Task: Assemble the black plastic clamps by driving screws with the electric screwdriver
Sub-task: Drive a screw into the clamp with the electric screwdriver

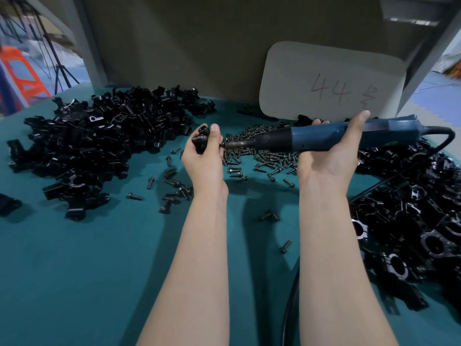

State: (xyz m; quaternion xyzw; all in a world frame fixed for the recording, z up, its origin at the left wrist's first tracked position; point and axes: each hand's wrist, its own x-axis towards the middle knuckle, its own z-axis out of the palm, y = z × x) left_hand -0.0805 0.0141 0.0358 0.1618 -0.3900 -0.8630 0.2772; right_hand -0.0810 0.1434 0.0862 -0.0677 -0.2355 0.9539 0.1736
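Fingers of left hand point(204, 161) gripping black clamp point(199, 141), right hand point(329, 161) curled round electric screwdriver point(319, 138), bit point(235, 145) at clamp.

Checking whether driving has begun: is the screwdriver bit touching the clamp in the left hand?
Cannot tell. Head view: the bit reaches the left hand, which hides any contact with the clamp.
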